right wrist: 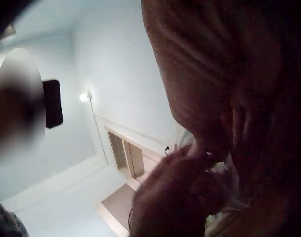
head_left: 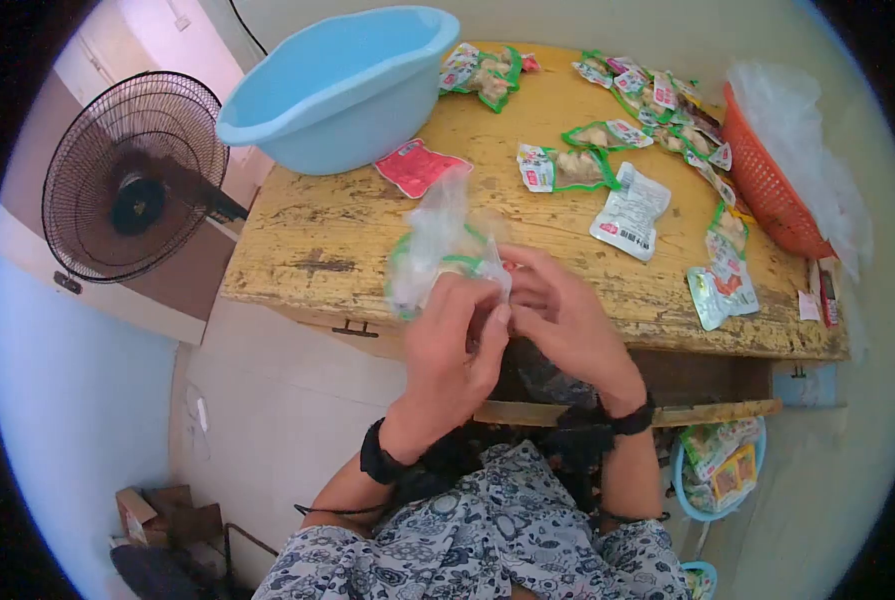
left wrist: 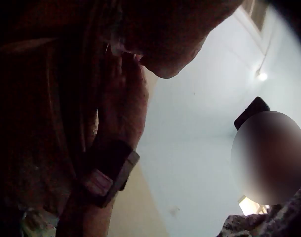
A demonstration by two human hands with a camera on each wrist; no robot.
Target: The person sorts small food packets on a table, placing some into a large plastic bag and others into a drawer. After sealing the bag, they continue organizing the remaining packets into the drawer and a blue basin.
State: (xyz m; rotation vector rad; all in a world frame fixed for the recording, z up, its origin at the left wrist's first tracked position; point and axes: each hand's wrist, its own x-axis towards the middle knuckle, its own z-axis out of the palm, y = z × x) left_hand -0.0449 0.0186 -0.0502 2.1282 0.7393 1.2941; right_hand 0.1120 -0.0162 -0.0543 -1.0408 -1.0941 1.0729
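A clear plastic bag [head_left: 442,222] with green-edged packets inside hangs over the table's front edge in the head view, blurred in part. Its gathered end is pinched by the left hand [head_left: 454,340], thumb against fingers. The right hand [head_left: 572,325] pinches the same end from the other side, its fingertips close to the left ones. In the left wrist view the left hand [left wrist: 175,34] is dark, with the right hand [left wrist: 121,106] beyond it. The right wrist view shows the right hand [right wrist: 204,74] over the left hand [right wrist: 172,192]; the fingertips partly hide the plastic.
On the yellow table [head_left: 307,240] stand a blue basin [head_left: 337,100] at the back left and a red basket [head_left: 772,180] of plastic bags at the right. Green-edged packets [head_left: 572,168], a silver pouch [head_left: 630,212] and a red packet [head_left: 419,168] lie about. Below, a drawer [head_left: 707,408] stands open.
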